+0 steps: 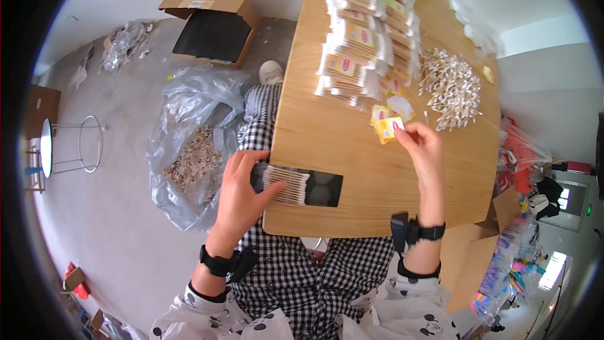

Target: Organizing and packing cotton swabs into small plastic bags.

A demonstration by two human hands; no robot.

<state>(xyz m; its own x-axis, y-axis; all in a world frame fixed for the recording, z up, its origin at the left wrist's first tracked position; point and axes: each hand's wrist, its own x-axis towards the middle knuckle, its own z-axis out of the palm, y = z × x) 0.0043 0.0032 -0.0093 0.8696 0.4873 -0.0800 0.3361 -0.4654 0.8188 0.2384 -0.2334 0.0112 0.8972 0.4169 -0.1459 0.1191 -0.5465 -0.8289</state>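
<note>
My left hand [239, 190] is at the table's left edge, its thumb over a flat row of cotton swabs [292, 186] and its fingers curled around the row's outer end. The swabs lie side by side on a dark rectangular patch [326, 189] at the near left corner. Clear film seems to show by the fingers, but I cannot make it out well. Over the middle of the table, my right hand [423, 145] pinches a small yellow and white card [388, 130] between thumb and fingertips. More such cards [399, 108] lie just beyond it.
Stacked clear packs of cotton swabs [358, 34] cover the far part of the wooden table [352, 138]. Right of them is a loose swab heap [450, 88]. On the floor at left are a plastic bag of swabs [195, 157], an open carton [214, 31] and a stool [47, 148].
</note>
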